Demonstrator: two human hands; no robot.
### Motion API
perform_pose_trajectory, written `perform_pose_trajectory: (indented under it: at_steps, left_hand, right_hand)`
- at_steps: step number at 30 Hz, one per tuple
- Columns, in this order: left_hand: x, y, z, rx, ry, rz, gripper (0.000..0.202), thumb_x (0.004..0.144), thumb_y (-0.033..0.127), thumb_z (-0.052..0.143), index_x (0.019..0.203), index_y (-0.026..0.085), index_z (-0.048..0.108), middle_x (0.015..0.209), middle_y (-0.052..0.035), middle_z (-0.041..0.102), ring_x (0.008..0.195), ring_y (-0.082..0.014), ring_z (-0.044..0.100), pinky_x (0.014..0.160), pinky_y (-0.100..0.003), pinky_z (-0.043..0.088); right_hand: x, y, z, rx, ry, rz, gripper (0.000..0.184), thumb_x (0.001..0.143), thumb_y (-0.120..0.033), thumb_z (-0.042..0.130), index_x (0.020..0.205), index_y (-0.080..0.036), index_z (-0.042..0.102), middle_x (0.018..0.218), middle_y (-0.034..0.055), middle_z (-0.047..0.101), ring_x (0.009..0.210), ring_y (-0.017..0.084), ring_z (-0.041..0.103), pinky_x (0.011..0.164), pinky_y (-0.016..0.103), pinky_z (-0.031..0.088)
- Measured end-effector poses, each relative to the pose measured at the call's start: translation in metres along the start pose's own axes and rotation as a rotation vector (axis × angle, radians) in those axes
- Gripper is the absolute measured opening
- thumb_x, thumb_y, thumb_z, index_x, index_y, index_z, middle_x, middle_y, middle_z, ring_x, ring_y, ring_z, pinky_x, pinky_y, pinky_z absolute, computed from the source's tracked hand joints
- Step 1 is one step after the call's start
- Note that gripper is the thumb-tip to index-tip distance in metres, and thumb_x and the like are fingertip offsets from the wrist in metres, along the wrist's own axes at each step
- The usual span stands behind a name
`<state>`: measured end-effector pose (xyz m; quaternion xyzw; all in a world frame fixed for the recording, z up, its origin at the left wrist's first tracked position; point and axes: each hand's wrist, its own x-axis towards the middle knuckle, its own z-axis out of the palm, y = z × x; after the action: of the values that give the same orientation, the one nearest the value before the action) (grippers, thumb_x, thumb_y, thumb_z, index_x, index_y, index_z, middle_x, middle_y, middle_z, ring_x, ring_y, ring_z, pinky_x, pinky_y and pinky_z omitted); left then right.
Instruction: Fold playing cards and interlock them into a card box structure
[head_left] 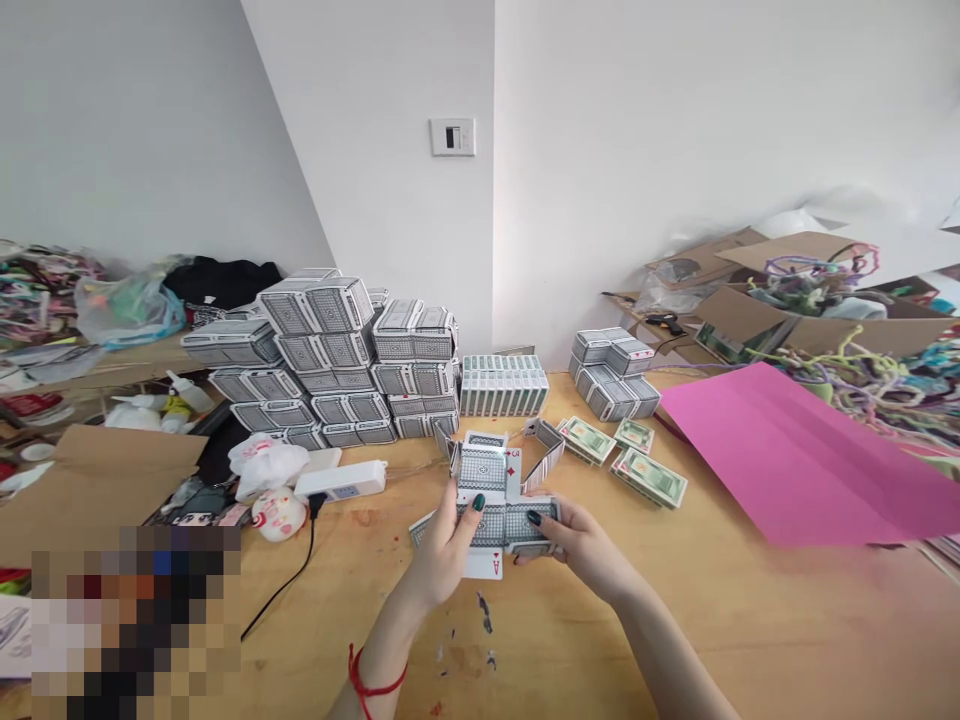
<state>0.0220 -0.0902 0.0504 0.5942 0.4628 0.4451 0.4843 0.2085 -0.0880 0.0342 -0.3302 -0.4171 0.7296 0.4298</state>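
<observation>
Two bare hands hold a folded card piece (491, 475) just above a wooden counter (675, 620) at the centre of the view: the left hand (446, 550), a red string (371, 680) at its wrist, pinches its left side, and the right hand (581, 545) grips its right edge, both with dark green nails. Behind it, card blocks (322, 370) are stacked high to the left, a row of decks (502, 385) stands against the wall, and a smaller pile (611, 375) sits to the right. Note bundles (649, 475) lie near the right hand, a pink sheet (795, 460) spreads further right, and a white power strip (341, 482) lies to the left.
</observation>
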Motion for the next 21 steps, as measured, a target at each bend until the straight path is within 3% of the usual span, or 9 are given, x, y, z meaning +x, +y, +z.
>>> perform_pose_trajectory:
  at_steps: [5, 12, 15, 18, 21]
  left_hand:
    - [0.002, -0.01, 0.0, 0.03, 0.027, -0.012, 0.037, 0.085, 0.039, 0.043, 0.117, 0.021, 0.048, 0.118, -0.0076, 0.057, 0.116, -0.0214, 0.046, 0.095, -0.035, 0.038]
    - [0.002, -0.025, 0.009, 0.041, 0.113, -0.011, 0.038, 0.087, 0.04, 0.039, 0.12, 0.022, 0.043, 0.116, -0.0081, 0.057, 0.108, -0.0198, 0.052, 0.092, -0.034, 0.039]
    - [0.002, -0.027, 0.014, 0.031, 0.157, -0.019, 0.037, 0.086, 0.04, 0.039, 0.118, 0.022, 0.044, 0.115, -0.008, 0.057, 0.107, -0.0195, 0.052, 0.093, -0.034, 0.038]
    - [0.003, -0.022, 0.014, -0.067, 0.078, -0.043, 0.034, 0.084, 0.039, 0.045, 0.113, 0.022, 0.05, 0.112, -0.007, 0.06, 0.107, -0.0203, 0.053, 0.092, -0.034, 0.04]
    - [0.004, -0.013, 0.004, -0.204, -0.05, -0.137, 0.035, 0.076, 0.036, 0.057, 0.105, 0.018, 0.055, 0.103, -0.0085, 0.064, 0.098, -0.0238, 0.058, 0.083, -0.035, 0.046]
  right_hand:
    - [0.001, 0.002, 0.003, -0.015, -0.03, 0.01, 0.03, 0.074, -0.038, 0.061, 0.097, -0.018, 0.057, 0.085, 0.0046, 0.065, 0.072, 0.018, 0.064, 0.069, 0.035, 0.052]
    - [0.004, 0.012, 0.006, 0.088, 0.083, -0.047, 0.027, 0.073, -0.035, 0.062, 0.096, -0.023, 0.055, 0.084, 0.0009, 0.062, 0.081, 0.017, 0.06, 0.075, 0.034, 0.049]
    - [0.003, 0.011, 0.005, 0.14, 0.068, -0.035, 0.024, 0.073, -0.032, 0.062, 0.095, -0.024, 0.056, 0.085, -0.0007, 0.061, 0.081, 0.016, 0.059, 0.078, 0.034, 0.048]
    - [0.001, 0.006, 0.0, 0.114, 0.047, 0.025, 0.023, 0.072, -0.03, 0.062, 0.094, -0.023, 0.057, 0.087, -0.0001, 0.062, 0.079, 0.016, 0.058, 0.076, 0.035, 0.048]
    - [-0.002, -0.001, -0.01, -0.053, 0.007, 0.112, 0.022, 0.072, -0.025, 0.061, 0.093, -0.019, 0.059, 0.079, -0.0004, 0.061, 0.069, 0.013, 0.057, 0.065, 0.027, 0.047]
